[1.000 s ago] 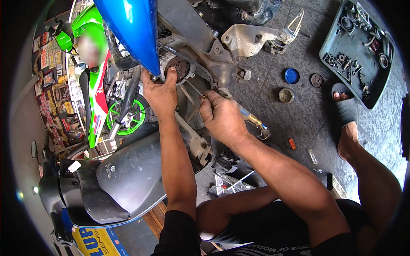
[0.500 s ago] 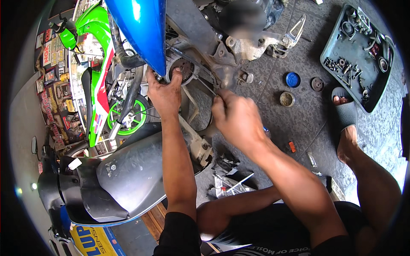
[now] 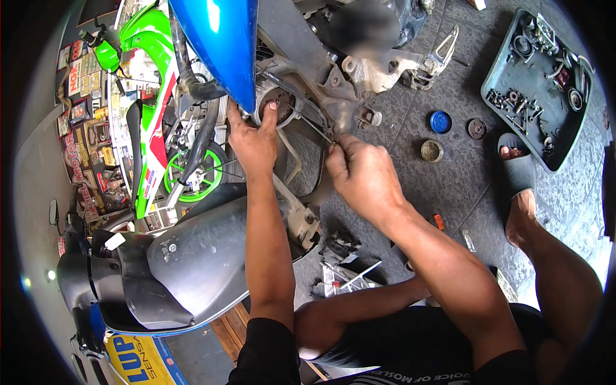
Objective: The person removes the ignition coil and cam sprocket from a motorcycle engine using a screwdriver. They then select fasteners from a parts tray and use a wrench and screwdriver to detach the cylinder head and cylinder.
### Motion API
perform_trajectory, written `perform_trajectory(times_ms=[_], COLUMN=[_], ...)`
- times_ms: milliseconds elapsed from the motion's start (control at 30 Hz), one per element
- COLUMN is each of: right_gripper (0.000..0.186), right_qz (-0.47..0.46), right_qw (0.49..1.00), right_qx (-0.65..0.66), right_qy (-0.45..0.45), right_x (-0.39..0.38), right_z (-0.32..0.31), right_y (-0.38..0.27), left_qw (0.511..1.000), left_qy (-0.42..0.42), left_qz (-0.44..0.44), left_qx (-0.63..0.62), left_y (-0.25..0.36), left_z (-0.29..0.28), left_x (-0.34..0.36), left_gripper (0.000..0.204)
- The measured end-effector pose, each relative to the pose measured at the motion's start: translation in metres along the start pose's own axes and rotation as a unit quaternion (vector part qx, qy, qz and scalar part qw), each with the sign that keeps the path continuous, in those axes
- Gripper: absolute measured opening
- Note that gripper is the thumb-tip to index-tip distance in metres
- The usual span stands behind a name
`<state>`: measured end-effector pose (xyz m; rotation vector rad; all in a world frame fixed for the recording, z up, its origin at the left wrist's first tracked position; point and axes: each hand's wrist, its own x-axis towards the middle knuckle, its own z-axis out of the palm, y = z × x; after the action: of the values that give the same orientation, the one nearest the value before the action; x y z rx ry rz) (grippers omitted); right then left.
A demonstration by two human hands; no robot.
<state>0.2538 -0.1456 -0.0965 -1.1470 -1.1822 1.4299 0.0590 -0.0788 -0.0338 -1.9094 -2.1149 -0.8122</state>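
Though left fingers (image 3: 270, 116) at housing rim (image 3: 297, 110), right hand (image 3: 363, 172) roomier.

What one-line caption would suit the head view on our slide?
A left hand on a round metal housing, a right hand gripping a thin rod; loose parts lie in a tray.

Person (image 3: 410, 333) is wearing black short sleeves, left sleeve (image 3: 266, 350) at 6 o'clock, right sleeve (image 3: 507, 369) near 5; black cloth between is carrying white lettering (image 3: 436, 378). Grey open-toed sandal (image 3: 520, 172) is covering foot (image 3: 522, 208) at 3.
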Motion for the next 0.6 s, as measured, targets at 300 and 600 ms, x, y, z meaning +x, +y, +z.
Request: perform_trajectory(times_ms=[300, 600], right_gripper=[0.021, 0.024], right_qz=[0.004, -0.009], right_qw=[0.997, 0.990], right_qx=[0.011, 0.026], right_qy=[-0.082, -0.136], right_x=[0.005, 0.024], right_z=[-0.055, -0.115], right_y=[0.010, 0.025], left_qw=[0.981, 0.966], left_qy=[-0.086, -0.084], left_qz=[-0.009, -0.034], left_qx=[-0.173, -0.243], left_y=[-0.025, -0.052], left_z=[0.018, 0.014], left_x=[-0.042, -0.044], left_gripper=[0.110, 0.097])
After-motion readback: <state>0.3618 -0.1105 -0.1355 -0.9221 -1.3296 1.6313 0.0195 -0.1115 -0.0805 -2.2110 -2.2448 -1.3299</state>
